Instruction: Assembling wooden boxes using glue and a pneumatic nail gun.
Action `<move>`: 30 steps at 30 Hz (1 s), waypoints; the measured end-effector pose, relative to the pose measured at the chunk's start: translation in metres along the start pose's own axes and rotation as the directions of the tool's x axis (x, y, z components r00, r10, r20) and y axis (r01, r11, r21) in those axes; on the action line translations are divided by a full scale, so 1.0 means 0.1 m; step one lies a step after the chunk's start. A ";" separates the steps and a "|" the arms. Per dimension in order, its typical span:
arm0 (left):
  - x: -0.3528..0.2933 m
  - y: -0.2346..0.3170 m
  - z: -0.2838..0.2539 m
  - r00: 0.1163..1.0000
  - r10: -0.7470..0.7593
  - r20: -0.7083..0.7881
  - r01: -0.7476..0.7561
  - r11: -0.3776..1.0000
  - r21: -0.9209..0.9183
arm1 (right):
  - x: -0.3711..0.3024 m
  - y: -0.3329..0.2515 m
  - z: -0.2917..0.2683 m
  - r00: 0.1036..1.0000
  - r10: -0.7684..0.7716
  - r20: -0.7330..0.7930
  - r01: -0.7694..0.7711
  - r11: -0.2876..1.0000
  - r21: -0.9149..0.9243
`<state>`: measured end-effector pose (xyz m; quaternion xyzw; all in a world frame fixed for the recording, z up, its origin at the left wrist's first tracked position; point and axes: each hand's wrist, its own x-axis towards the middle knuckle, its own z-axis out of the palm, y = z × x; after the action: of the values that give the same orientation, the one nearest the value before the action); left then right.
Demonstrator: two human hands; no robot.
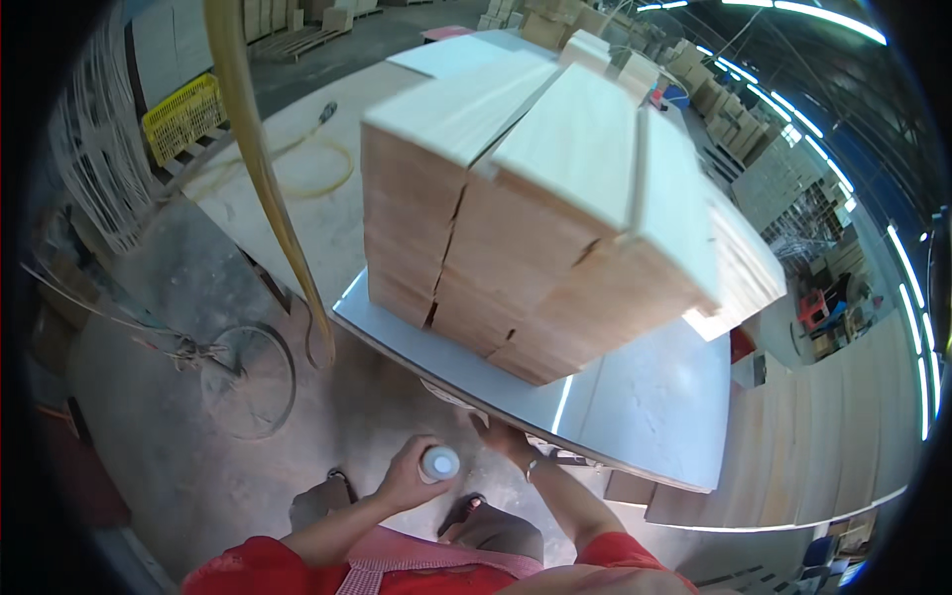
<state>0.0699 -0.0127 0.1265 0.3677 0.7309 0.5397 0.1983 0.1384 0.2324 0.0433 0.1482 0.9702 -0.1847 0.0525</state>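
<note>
My head-worn fisheye camera looks down and forward; my left hand [407,476] and right hand [504,442] appear near, low in the frame, the table [654,407] mid-frame, distant ceiling lights [831,22] upper right.

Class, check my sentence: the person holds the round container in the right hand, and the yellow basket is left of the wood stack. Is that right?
Not quite: the left hand holds the round container; the right hand does not. The head view shows this. The yellow basket is indeed left of the wood stack.
</note>
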 end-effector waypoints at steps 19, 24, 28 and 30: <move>-0.13 3.28 -0.55 0.907 0.284 0.312 -0.296 0.955 -0.008 | -5.89 -1.80 -0.50 0.212 0.973 0.088 -0.944 0.180 0.276; -0.60 3.82 -0.01 0.874 0.338 0.350 -0.332 0.940 -0.078 | -6.87 -1.88 -0.06 0.366 0.926 -0.095 -0.705 0.343 0.621; -1.21 3.97 0.54 0.847 0.282 0.451 -0.241 0.959 -0.148 | -7.57 -2.47 0.36 0.345 0.905 -0.250 -0.423 0.387 0.819; -1.39 4.06 0.88 0.845 0.218 0.488 -0.108 0.964 -0.244 | -7.99 -2.81 0.52 0.247 0.906 -0.344 -0.290 0.408 0.866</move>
<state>0.3518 -0.0012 0.4612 0.5356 0.5580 0.5108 0.3751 0.8139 -0.2503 0.2164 0.6141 0.5865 -0.3773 -0.3695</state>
